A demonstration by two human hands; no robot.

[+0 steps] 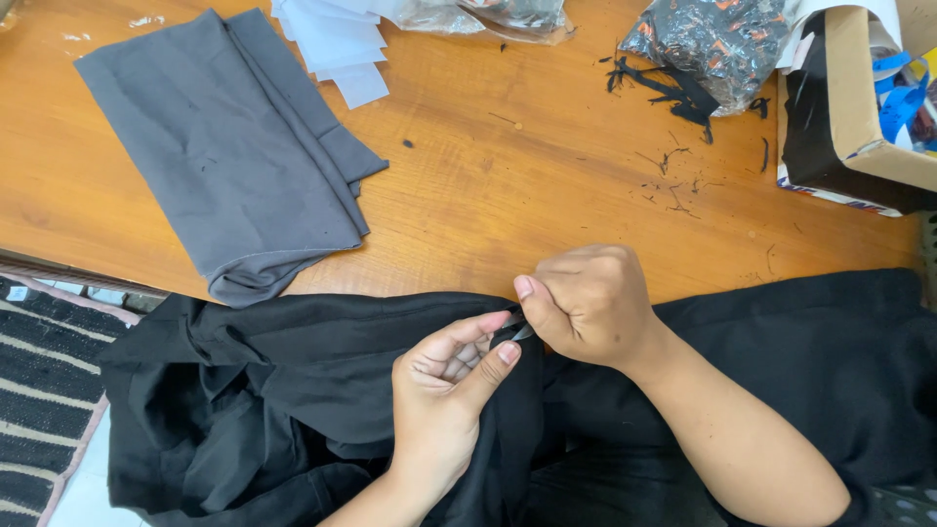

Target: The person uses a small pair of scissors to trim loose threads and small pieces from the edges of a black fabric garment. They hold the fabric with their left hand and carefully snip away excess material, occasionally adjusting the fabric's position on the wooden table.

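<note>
A black garment [293, 390] lies bunched across the near edge of a wooden table [508, 185] and over my lap. My left hand [444, 385] pinches a fold of the black cloth between thumb and forefinger. My right hand [586, 303] is closed in a fist right next to it, gripping a small metal tool [517, 332] whose shiny tip shows at the pinched fold. What kind of tool it is cannot be told. Both hands meet at the middle of the garment's upper edge.
A folded grey cloth [229, 146] lies at the table's left. White paper pieces [337, 44] and clear plastic bags [488, 15] sit at the back. A bag of black scraps [708, 44] and an open cardboard box [859, 107] stand at the right. Thread bits [673, 181] dot the wood. A striped mat [44, 390] lies at the lower left.
</note>
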